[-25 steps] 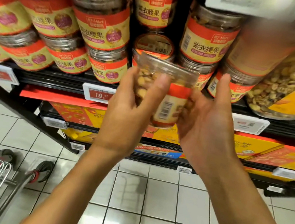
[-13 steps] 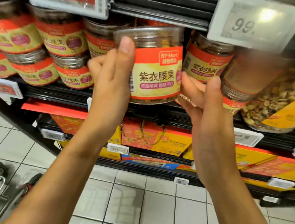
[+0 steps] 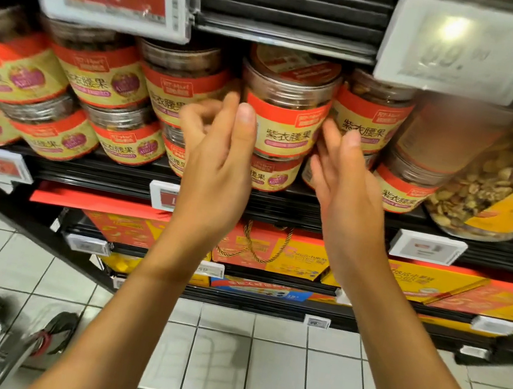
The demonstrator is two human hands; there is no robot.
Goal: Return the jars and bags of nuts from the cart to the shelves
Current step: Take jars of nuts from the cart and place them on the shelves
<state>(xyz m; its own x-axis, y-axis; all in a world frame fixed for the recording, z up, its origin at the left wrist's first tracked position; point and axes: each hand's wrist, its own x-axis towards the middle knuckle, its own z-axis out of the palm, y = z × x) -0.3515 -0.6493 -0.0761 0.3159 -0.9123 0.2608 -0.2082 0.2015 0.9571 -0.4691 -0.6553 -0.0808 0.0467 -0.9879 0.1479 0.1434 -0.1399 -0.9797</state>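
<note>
Since 0.5 s ago the jar (image 3: pixel 283 120) is pushed back into the shelf (image 3: pixel 280 205) gap, upright on a lower jar (image 3: pixel 272 173), axis vertical. It is flanked, not clasped: L hand (image 3: pixel 215 166) thumb laid on its left side, R hand (image 3: pixel 349 183) fingertips on its right. Jar lies straight ahead btwn both, so a straight pull-back is called for.

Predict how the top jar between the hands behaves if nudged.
Probably stiff: the top jar holds its round shape. Likely tippy, as it stands on the lower jar, not the shelf. Smooth glossy label may slip.
</note>
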